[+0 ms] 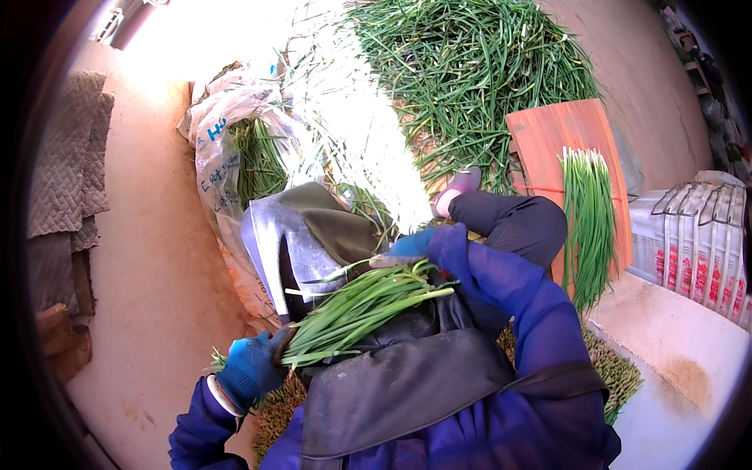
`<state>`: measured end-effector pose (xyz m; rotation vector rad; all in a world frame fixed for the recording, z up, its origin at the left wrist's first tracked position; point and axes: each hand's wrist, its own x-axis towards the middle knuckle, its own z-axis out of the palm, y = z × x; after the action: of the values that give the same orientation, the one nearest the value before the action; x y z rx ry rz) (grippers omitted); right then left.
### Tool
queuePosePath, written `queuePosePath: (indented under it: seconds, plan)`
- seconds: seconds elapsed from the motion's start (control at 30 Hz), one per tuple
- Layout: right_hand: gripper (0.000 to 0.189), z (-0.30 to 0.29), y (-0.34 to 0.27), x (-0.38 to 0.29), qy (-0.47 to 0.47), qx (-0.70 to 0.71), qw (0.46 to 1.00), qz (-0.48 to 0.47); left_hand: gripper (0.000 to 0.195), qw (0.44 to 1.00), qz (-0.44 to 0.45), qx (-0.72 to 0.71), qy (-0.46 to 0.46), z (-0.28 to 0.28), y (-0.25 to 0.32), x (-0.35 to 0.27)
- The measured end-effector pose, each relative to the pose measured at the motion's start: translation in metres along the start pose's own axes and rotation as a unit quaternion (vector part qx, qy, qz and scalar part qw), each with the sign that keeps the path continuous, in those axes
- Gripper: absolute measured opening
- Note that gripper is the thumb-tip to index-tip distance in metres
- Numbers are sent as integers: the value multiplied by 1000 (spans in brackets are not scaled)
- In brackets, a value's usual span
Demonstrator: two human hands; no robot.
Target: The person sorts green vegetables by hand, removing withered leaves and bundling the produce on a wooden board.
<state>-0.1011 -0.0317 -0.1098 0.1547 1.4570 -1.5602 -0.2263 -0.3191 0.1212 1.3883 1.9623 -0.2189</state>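
My left hand (pixel 249 364), in a blue work glove, grips a loose bunch of long green leaves (pixel 364 311), which look like garlic chives. The bunch lies slanting across my lap, above a dark apron (pixel 399 388). My right hand (pixel 408 249), also gloved in blue, is at the upper edge of the bunch near its far end. Its fingers are partly hidden, so whether they pinch a leaf is unclear. On my right, a neat bundle of chives (pixel 587 229) rests on a reddish wooden board (pixel 540 129), white ends away from me. A red tie (pixel 537 188) runs across the board towards the bundle.
A large heap of loose chives (pixel 470 76) covers the floor ahead. At left stands an open plastic bag (pixel 214 170) with more greens inside. White plastic crates (pixel 643 235) bearing red writing stand at right. Grey quilted sheets (pixel 64 158) lie far left. Strong sunlight washes out the middle.
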Motion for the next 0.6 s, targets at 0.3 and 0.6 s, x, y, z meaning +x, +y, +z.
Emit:
queuePosePath:
  seconds: [0.3,0.6]
  plan:
    - [43,-10,44,-8,7,359,915,-182,83,866,-25,-500,-16,85,-18,-19]
    - [37,-74,25,-46,128,178,953,-208,72,653,-101,-750,11,158,-17,-43]
